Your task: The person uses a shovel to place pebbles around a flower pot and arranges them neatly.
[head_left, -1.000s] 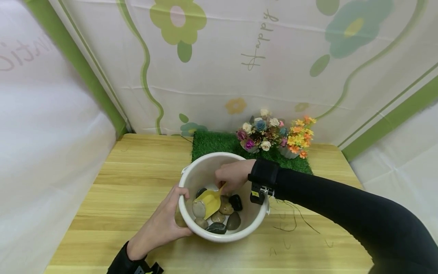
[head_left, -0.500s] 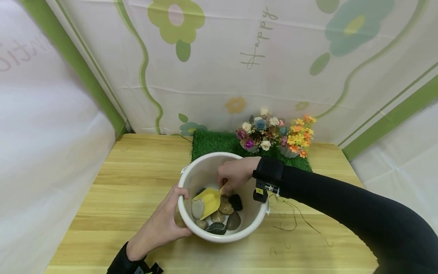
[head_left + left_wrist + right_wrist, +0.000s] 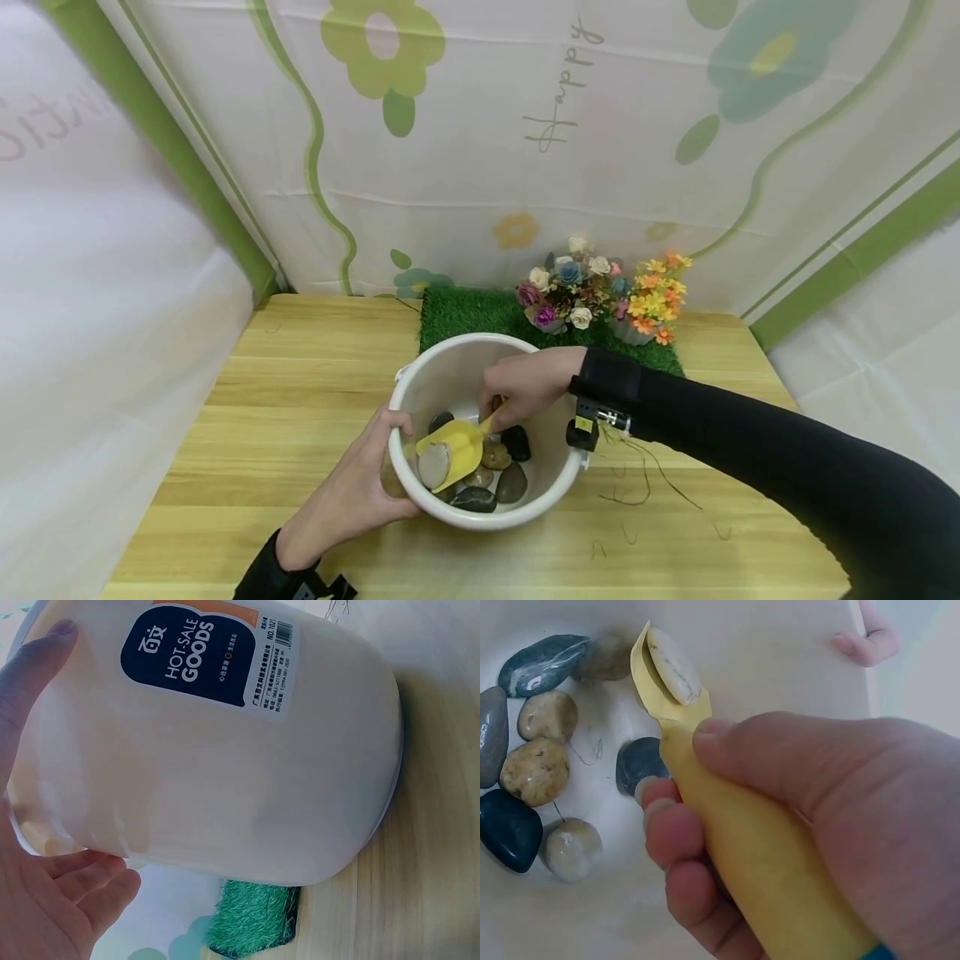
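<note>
A white bucket [image 3: 495, 523] stands on the table with several smooth stones [image 3: 512, 483] at its bottom. My left hand [image 3: 367, 479] grips the bucket's left rim; in the left wrist view its thumb lies against the labelled outer wall. Inside the bucket, my right hand [image 3: 525, 387] holds a yellow scoop [image 3: 463, 446] by its handle, fingers curled round it. One flat pale stone [image 3: 433, 465] rests in the scoop's blade, near the left inner wall. In the right wrist view the scoop's blade stands above the dark, brown and grey stones.
Behind the bucket lies a green turf mat [image 3: 472, 312] with a mixed bouquet [image 3: 562, 292] and a pot of orange flowers [image 3: 656, 300]. Thin dark strands [image 3: 660, 475] lie on the wooden table [image 3: 300, 417] at the right. Printed white fabric [image 3: 450, 167] encloses the table.
My right hand has shifted slightly to the right. The scoop with its pale stone has shifted a little left and now hides most of a small stone below it. My left hand stays on the rim.
</note>
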{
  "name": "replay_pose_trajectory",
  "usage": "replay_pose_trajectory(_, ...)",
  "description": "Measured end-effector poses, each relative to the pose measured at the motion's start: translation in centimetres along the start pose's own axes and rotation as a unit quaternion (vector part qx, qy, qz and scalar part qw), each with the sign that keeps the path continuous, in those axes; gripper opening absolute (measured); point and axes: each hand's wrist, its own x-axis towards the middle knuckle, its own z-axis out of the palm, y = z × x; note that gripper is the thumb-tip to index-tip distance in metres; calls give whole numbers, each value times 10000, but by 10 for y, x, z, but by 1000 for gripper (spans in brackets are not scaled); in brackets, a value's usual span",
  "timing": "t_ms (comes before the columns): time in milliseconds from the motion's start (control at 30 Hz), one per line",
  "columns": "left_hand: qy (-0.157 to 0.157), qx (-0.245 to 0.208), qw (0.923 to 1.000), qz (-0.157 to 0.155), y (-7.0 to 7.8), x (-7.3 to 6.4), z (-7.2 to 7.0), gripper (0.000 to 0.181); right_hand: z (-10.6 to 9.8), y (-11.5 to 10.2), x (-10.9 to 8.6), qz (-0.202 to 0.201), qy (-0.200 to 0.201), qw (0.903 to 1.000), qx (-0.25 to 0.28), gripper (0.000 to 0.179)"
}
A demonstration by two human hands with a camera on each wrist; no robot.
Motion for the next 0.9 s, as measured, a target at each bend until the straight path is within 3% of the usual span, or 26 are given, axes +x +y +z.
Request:
replay_pose_trajectory(167, -30, 9, 10000, -47, 0, 0, 0, 73, -7, -13, -13, -159, 118, 9997, 115, 12)
replay_pose_trajectory(533, -30, -30, 9999, -101, 0, 0, 0, 72, -9, -19, -33, -450, 391, 9968, 532, 13)
replay_pose_trajectory(900, -11, -62, 10000, -74, 0, -1, 0, 73, -4, -19, -50, -161, 405, 9941, 995, 19)
